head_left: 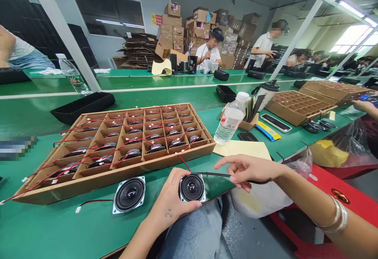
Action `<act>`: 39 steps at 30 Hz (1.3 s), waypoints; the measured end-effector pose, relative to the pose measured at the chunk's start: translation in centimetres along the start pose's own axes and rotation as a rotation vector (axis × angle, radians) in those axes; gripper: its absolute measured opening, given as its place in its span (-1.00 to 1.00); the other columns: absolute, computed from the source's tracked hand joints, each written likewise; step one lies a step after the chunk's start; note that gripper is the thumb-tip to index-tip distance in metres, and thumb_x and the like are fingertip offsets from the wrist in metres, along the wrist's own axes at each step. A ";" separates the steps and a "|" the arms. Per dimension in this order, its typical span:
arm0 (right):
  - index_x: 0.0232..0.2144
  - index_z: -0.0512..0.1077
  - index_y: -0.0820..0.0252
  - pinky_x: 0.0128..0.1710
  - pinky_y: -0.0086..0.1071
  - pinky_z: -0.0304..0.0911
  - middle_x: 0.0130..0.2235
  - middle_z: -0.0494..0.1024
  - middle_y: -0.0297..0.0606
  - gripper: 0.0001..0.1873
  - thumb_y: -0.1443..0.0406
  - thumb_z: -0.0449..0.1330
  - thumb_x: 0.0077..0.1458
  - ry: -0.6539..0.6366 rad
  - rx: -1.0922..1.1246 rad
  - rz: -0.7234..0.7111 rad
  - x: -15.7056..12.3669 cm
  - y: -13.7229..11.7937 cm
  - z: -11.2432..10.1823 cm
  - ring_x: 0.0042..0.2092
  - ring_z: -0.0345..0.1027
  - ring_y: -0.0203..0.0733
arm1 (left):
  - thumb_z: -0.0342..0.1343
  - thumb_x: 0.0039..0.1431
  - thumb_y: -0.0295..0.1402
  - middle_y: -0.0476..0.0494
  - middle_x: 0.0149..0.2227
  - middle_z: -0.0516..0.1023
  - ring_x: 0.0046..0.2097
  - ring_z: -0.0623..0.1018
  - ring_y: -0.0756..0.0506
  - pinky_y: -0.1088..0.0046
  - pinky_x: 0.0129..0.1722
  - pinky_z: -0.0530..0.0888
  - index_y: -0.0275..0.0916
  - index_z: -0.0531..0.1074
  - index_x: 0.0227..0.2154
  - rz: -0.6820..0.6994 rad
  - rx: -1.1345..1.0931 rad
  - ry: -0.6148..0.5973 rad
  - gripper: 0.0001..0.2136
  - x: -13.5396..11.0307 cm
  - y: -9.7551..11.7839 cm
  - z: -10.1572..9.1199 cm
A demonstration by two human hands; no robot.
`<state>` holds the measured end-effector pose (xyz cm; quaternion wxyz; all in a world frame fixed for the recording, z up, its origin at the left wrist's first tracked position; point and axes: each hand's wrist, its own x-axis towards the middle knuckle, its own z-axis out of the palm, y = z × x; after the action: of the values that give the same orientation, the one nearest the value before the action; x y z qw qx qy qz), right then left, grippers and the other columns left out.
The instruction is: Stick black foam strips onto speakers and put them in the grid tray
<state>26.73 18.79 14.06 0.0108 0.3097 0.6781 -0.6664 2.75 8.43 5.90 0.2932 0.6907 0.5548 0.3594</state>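
My left hand point(170, 200) is closed around the rim of a small square-framed speaker point(192, 187), its black cone facing up, at the table's front edge. From that speaker a red wire runs up to the divided box. My right hand point(245, 169) pinches a thin black strip point(217, 174), its index finger stretched out to the left. The strip's far end reaches the speaker's upper edge; I cannot tell whether it is stuck there. A second speaker point(130, 194) lies face up to the left, its wire ending in a white plug point(78, 209).
A cardboard divider box point(118, 169) full of wired speakers stands behind my hands. Beyond are a water bottle point(232, 119), yellowish paper point(242, 149), a phone point(276, 123) and a tumbler point(267, 93). Plastic bags point(262, 202) hang at the right edge. Co-workers sit and stand across the line.
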 end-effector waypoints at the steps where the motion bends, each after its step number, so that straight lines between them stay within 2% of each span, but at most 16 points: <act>1: -0.09 0.34 0.23 -0.62 -0.57 0.16 -0.56 0.40 -0.42 -0.58 0.21 0.21 -0.03 0.012 0.034 -0.012 -0.8 0.3 0.0 -0.64 0.23 -0.44 | 0.23 -0.16 -0.40 -0.08 -0.11 0.28 -0.05 0.35 -0.11 0.30 -0.02 0.32 -0.15 0.19 -0.13 0.015 0.027 -0.001 -0.52 -0.1 0.1 -0.1; 5: -0.34 0.48 0.28 -0.56 -0.54 0.21 -0.55 0.44 -0.32 -0.70 0.14 0.23 -0.03 0.050 0.149 -0.008 -3.7 1.6 0.2 -0.58 0.26 -0.41 | 0.21 -0.09 -0.35 -0.10 -0.04 0.26 -0.04 0.37 -0.13 0.30 -0.01 0.33 -0.14 0.18 -0.06 0.021 0.149 -0.048 -0.50 -0.4 0.3 -0.4; 10: -0.38 0.49 0.24 -0.41 -0.43 0.30 -0.42 0.52 -0.20 -0.79 0.20 0.25 -0.02 0.119 0.228 -0.158 -5.2 3.2 0.9 -0.44 0.42 -0.28 | 0.16 -0.03 -0.23 -0.15 0.00 0.26 -0.09 0.42 -0.19 0.22 -0.11 0.42 -0.11 0.16 0.06 0.011 0.450 -0.118 -0.45 -0.2 0.9 -0.6; 14: -0.43 0.49 0.24 -0.46 -0.39 0.33 -0.48 0.50 -0.22 -0.74 0.17 0.35 -0.15 0.339 0.236 -0.323 -4.5 3.4 1.3 -0.48 0.40 -0.23 | 0.18 -0.05 -0.22 -0.24 -0.02 0.31 -0.06 0.41 -0.25 0.16 -0.14 0.44 -0.20 0.24 0.03 0.096 0.659 -0.089 -0.47 0.0 1.5 -0.6; 18: -0.50 0.50 0.23 -0.63 -0.47 0.23 -0.61 0.41 -0.26 -0.78 0.17 0.28 -0.03 0.583 0.140 -0.511 -4.1 3.0 1.6 -0.61 0.26 -0.33 | 0.23 -0.11 -0.25 -0.29 -0.03 0.36 -0.02 0.38 -0.26 0.13 -0.04 0.38 -0.31 0.30 -0.03 0.224 0.750 -0.036 -0.47 0.1 1.8 -0.5; 22: -0.44 0.54 0.14 -0.70 -0.52 0.20 -0.58 0.39 -0.28 -0.93 0.28 0.29 -0.04 0.673 0.103 -0.622 -4.8 3.7 2.1 -0.61 0.26 -0.34 | 0.21 -0.09 -0.28 -0.26 -0.04 0.39 -0.02 0.39 -0.23 0.18 -0.02 0.36 -0.31 0.28 -0.02 0.262 0.755 -0.046 -0.48 0.2 1.9 -0.5; 27: -0.44 0.55 0.11 -0.80 -0.56 0.21 -0.53 0.48 -0.19 -0.91 0.28 0.33 -0.11 0.684 0.249 -0.535 -6.0 7.1 3.1 -0.58 0.38 -0.21 | 0.16 -0.08 -0.28 -0.26 -0.02 0.38 -0.01 0.37 -0.23 0.20 -0.07 0.35 -0.29 0.26 -0.01 0.234 0.741 -0.089 -0.49 0.3 2.0 -0.5; 32: -0.44 0.57 0.12 -0.75 -0.47 0.32 -0.50 0.55 -0.10 -0.81 0.15 0.32 -0.11 0.727 0.359 -0.431 -6.6 10.7 4.5 -0.55 0.43 -0.11 | 0.14 -0.08 -0.28 -0.26 -0.02 0.38 -0.03 0.38 -0.22 0.22 -0.12 0.35 -0.29 0.27 -0.01 0.239 0.754 -0.108 -0.49 0.6 2.1 -0.7; 37: -0.45 0.57 0.09 -0.66 -0.44 0.38 -0.51 0.56 -0.15 -0.83 0.15 0.32 -0.10 0.827 0.412 -0.385 -6.7 12.3 7.0 -0.60 0.42 -0.17 | 0.13 -0.07 -0.29 -0.23 -0.03 0.39 -0.04 0.38 -0.21 0.26 -0.14 0.35 -0.27 0.27 -0.01 0.248 0.778 -0.111 -0.50 0.8 2.2 -0.7; 39: -0.43 0.57 0.05 -0.65 -0.46 0.38 -0.50 0.56 -0.17 -0.87 0.17 0.29 -0.06 0.812 0.392 -0.404 -6.6 12.4 8.1 -0.59 0.42 -0.17 | 0.14 -0.06 -0.27 -0.22 -0.04 0.39 -0.05 0.39 -0.21 0.26 -0.15 0.34 -0.26 0.27 0.00 0.259 0.790 -0.115 -0.50 0.8 2.2 -0.8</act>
<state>34.28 7.75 4.84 -0.4423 0.4027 0.5359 -0.5959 3.44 8.74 8.28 -0.0112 0.8329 0.5414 0.1139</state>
